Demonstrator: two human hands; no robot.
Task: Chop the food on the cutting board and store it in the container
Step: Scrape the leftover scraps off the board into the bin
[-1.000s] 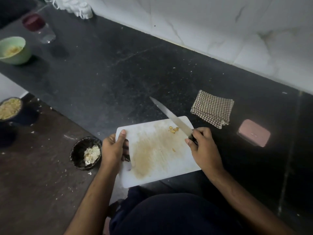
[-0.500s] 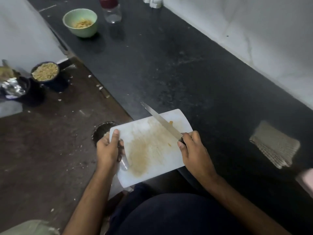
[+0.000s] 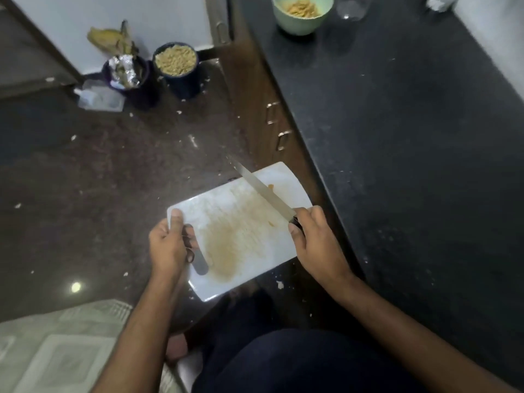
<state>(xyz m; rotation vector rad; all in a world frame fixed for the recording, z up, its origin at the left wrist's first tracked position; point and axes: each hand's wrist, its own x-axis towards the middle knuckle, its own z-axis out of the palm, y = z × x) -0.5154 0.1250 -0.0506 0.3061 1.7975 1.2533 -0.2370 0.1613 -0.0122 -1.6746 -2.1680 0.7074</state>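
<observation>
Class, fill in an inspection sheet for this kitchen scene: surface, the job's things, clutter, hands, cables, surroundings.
Surface: dark counter, speckled; brown floor strewn with crumbs.
Job's things: stained white cutting board held out past the counter edge; knife across it; a few food bits behind the blade.
Clutter: green bowl of food on the counter; two dark pots on the floor.
Hands: left hand grips the board's handle; right hand grips the knife.
Cables: nothing seen.
Surroundings: white wall, drawer handles.

I have carried the board (image 3: 241, 231) off the counter (image 3: 397, 137); it is now past the counter edge, above the floor. Few food bits (image 3: 271, 187) remain beside the knife (image 3: 263, 194). The black bowl is no longer visible.
</observation>
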